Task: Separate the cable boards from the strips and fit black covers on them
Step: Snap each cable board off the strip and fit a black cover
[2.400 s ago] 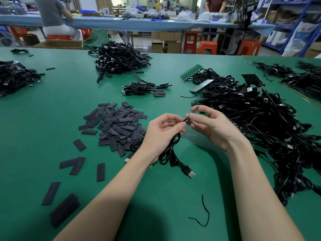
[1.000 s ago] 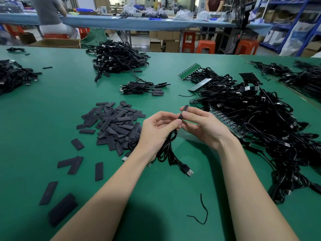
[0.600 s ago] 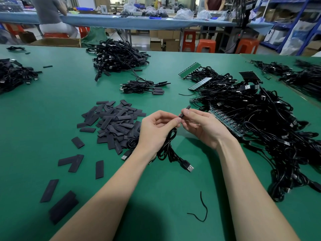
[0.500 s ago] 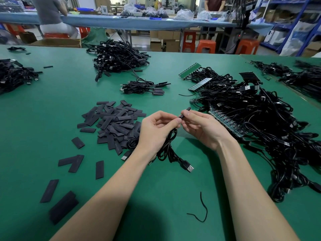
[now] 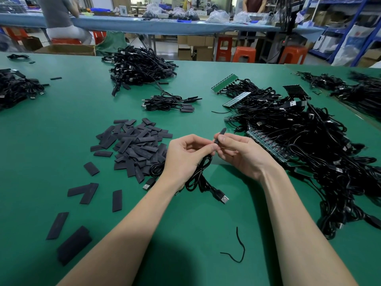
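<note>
Centre: left hand (image 5: pixel 185 155) grips cable (image 5: pixel 201 176); right hand (image 5: pixel 239 153) pinches black cover (image 5: pixel 220 135) onto its end. Few finished cables (image 5: pixel 169 102) at 12; big uncut heap (image 5: pixel 305 145) at 3 remains.

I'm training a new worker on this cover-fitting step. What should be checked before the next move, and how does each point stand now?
1. Left hand grips the cable: ok.
2. Right hand pinches the black cover: ok.
3. Cover fully seated over the board: cannot tell, the fingers hide the joint.
4. Spare covers within reach: ok, the cover pile lies just left of the hands.
5. USB plug free of snags: ok, it lies loose on the green mat.
6. More boards waiting: ok, a board strip sits beside the right hand.
</note>
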